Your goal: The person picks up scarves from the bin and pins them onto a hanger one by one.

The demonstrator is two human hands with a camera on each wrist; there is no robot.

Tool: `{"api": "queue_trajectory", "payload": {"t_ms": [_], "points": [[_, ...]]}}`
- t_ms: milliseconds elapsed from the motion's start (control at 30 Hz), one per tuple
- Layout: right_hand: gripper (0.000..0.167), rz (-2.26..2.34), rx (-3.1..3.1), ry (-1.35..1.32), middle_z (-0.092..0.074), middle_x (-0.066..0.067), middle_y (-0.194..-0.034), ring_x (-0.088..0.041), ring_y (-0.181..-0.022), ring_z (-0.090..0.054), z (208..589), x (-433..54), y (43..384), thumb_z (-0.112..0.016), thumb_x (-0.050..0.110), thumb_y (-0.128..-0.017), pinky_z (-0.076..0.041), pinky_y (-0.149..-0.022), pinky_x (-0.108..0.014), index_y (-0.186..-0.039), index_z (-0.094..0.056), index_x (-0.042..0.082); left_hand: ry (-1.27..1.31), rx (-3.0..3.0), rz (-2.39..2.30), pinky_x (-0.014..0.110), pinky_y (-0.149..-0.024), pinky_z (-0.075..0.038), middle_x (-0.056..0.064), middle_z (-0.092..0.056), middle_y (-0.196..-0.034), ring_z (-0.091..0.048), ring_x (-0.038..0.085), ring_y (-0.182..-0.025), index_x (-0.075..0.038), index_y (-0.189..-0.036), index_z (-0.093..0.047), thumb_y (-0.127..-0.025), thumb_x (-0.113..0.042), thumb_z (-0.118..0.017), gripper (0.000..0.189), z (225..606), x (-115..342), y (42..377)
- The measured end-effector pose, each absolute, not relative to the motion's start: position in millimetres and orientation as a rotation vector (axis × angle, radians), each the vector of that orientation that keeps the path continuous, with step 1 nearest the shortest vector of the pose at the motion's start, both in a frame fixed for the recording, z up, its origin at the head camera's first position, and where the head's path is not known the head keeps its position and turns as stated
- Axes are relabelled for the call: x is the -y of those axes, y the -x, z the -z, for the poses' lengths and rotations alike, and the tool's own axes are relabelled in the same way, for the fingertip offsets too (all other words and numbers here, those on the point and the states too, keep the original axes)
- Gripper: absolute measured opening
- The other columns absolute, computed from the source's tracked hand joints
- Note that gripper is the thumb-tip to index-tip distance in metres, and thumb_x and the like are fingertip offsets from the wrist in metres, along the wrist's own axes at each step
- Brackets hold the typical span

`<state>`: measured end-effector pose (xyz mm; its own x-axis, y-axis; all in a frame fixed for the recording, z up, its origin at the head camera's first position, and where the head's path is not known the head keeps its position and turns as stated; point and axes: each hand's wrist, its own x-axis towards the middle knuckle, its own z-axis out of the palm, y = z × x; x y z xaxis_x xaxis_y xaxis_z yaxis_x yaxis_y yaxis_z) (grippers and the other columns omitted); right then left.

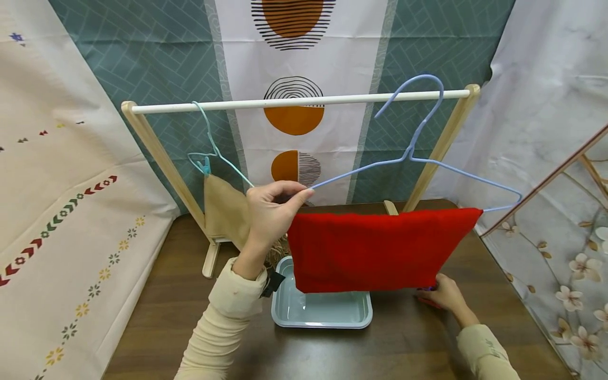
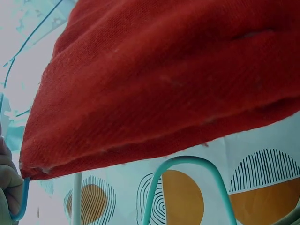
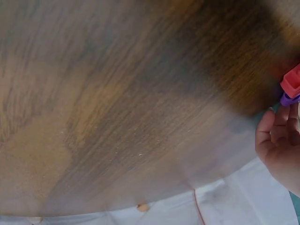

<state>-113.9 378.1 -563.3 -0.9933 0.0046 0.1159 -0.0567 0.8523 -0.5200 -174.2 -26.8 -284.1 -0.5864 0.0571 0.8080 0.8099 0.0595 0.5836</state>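
My left hand (image 1: 274, 211) pinches the left end of a blue clothes hanger (image 1: 437, 103) between thumb and fingertips. A red cloth (image 1: 380, 253) hangs folded over the hanger's lower bar and fills much of the left wrist view. Low at the right, my right hand (image 1: 448, 295) reaches down to the tabletop, partly behind the cloth's lower corner. In the right wrist view its fingers are loosely bent at a purple clothespin (image 3: 287, 100), thumb apart. A red clothespin (image 3: 291, 83) lies against the purple one; both are cut off by the frame edge.
A wooden rack with a white rail (image 1: 294, 102) stands behind. On it hangs a light teal hanger (image 1: 209, 134), with a beige cloth (image 1: 223, 206) held by a blue clothespin (image 1: 204, 166). A pale plastic basin (image 1: 323, 323) sits on the brown table (image 1: 394, 343), below the red cloth.
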Motion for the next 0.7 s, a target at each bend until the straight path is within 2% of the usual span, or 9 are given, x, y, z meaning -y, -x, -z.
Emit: {"api": "queue_trajectory", "payload": {"t_ms": [100, 400, 533, 700], "points": [[0.03, -0.81, 2.91, -0.059, -0.061, -0.008, -0.074, -0.033, -0.072, -0.058, 563, -376, 115, -0.081, 0.021, -0.06, -0.045, -0.062, -0.047, -0.076, -0.061, 0.004, 0.878, 1.732, 1.591, 0.019, -0.044, -0.042, 0.013, -0.064, -0.062, -0.05, 0.011, -0.046, 0.007, -0.07, -0.068, -0.069, 0.006, -0.074, 0.006, 286, 28, 173], [0.027, -0.771, 2.904, -0.039, -0.056, -0.004, -0.072, -0.026, -0.069, -0.055, 564, -370, 114, -0.081, 0.022, -0.061, -0.043, -0.058, -0.043, -0.075, -0.062, 0.007, 0.905, 1.744, 1.6, 0.02, -0.042, -0.04, 0.013, -0.064, -0.063, -0.046, 0.011, -0.045, 0.007, -0.072, -0.068, -0.071, 0.003, -0.074, 0.008, 293, 31, 172], [0.021, -0.755, 2.908, -0.022, -0.057, -0.007, -0.073, -0.03, -0.069, -0.056, 564, -369, 114, -0.078, 0.017, -0.065, -0.043, -0.059, -0.045, -0.072, -0.062, 0.006, 0.918, 1.732, 1.607, 0.022, -0.042, -0.043, 0.013, -0.064, -0.064, -0.048, 0.011, -0.045, 0.007, -0.072, -0.068, -0.072, -0.001, -0.074, 0.01, 296, 32, 173], [0.018, -0.759, 2.914, -0.005, -0.06, -0.009, -0.077, -0.031, -0.072, -0.057, 567, -370, 113, -0.076, 0.014, -0.067, -0.043, -0.063, -0.047, -0.076, -0.065, 0.004, 0.911, 1.733, 1.592, 0.022, -0.042, -0.042, 0.011, -0.065, -0.064, -0.048, 0.011, -0.044, 0.006, -0.072, -0.068, -0.072, -0.005, -0.075, 0.013, 296, 34, 173]]}}
